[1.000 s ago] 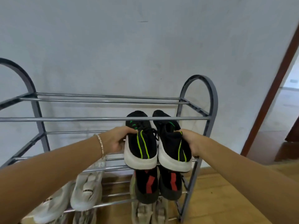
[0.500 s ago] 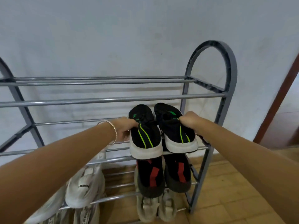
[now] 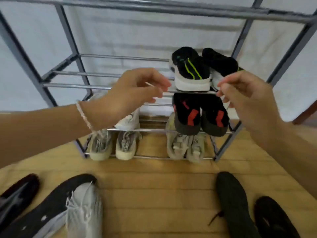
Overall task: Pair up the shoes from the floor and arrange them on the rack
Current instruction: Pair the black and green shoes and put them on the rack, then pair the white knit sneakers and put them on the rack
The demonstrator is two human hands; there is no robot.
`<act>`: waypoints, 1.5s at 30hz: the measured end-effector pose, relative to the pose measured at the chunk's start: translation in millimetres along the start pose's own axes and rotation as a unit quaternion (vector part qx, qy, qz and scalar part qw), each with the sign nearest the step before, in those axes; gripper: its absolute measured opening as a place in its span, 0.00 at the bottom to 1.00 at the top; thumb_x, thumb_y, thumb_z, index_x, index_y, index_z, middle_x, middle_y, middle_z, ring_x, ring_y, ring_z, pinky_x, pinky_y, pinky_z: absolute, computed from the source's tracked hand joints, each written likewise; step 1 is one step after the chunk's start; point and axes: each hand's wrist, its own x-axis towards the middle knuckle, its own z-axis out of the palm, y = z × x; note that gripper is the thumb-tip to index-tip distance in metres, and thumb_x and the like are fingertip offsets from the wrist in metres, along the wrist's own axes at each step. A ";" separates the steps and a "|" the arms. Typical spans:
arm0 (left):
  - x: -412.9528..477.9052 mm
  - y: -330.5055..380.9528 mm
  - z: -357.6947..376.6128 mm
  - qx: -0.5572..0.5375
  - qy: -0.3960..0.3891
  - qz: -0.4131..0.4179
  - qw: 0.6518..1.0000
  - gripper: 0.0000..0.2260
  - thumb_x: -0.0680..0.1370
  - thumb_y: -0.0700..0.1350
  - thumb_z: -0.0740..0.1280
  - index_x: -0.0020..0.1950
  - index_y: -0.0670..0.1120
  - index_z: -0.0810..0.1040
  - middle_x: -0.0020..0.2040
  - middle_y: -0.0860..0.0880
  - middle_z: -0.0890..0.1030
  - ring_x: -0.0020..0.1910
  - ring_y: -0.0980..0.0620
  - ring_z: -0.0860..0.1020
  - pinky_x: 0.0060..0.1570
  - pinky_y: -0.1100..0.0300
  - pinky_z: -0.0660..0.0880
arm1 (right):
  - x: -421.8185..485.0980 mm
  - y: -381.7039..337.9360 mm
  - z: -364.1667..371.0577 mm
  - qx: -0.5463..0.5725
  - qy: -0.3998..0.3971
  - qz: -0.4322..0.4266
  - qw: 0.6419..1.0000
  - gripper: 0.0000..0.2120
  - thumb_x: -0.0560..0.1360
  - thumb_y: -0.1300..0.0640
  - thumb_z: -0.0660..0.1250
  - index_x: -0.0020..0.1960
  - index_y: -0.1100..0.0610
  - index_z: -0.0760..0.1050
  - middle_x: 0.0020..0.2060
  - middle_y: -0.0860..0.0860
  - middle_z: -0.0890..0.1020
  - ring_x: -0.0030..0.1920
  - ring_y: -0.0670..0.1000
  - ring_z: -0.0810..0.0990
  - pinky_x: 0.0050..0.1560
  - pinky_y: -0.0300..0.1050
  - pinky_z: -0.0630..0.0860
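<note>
A pair of black shoes with green stripes [image 3: 192, 73] rests on a middle shelf of the grey metal rack [image 3: 72, 47], at its right end. My left hand [image 3: 135, 90] hovers just left of the pair, fingers loosely curled and empty. My right hand [image 3: 243, 93] is in front of the right shoe, also empty and apart from it. Below sits a black pair with red marks [image 3: 200, 115]. The bottom shelf holds two beige pairs [image 3: 185, 146] [image 3: 113, 145]. Loose shoes lie on the floor: a grey knit one [image 3: 84, 208], black ones [image 3: 17, 191] [image 3: 231, 201] [image 3: 274, 219].
A white shoe [image 3: 128, 119] shows behind my left wrist on the lower shelf. The rack stands against a white wall on a wooden floor [image 3: 157, 186]. The left part of the middle shelf and the top shelf hold nothing. A brown door frame [image 3: 307, 114] is at the right.
Both hands have let go of the black-and-green pair, which now rests on the shelf, and have drawn back. The camera tilted down, bringing the floor shoes into view.
</note>
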 end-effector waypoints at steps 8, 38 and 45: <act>-202.2 -81.0 -37.5 -0.036 0.121 -0.212 0.969 0.11 0.77 0.34 0.62 0.42 0.47 0.80 0.35 0.51 0.80 0.32 0.61 0.78 0.36 0.68 0.73 | -197.7 20.0 138.6 0.054 -0.340 0.260 0.902 0.11 0.76 0.63 0.63 0.38 0.51 0.76 0.27 0.44 0.78 0.29 0.39 0.74 0.33 0.32 0.69; -304.1 -218.0 -17.7 -0.190 0.246 -0.429 0.848 0.16 0.77 0.37 0.64 0.65 0.39 0.72 0.58 0.42 0.80 0.50 0.45 0.81 0.49 0.54 0.80 | -277.8 55.2 268.2 0.210 -0.334 0.472 0.788 0.18 0.73 0.59 0.70 0.62 0.57 0.73 0.52 0.52 0.81 0.50 0.51 0.82 0.50 0.47 0.79; -331.9 -197.2 -80.5 -0.199 0.283 -0.383 0.857 0.17 0.71 0.41 0.70 0.59 0.39 0.76 0.52 0.40 0.83 0.46 0.43 0.82 0.46 0.49 0.79 | -219.4 13.0 234.3 0.211 -0.398 0.484 0.750 0.11 0.77 0.63 0.63 0.59 0.59 0.76 0.45 0.55 0.79 0.46 0.52 0.76 0.45 0.43 0.75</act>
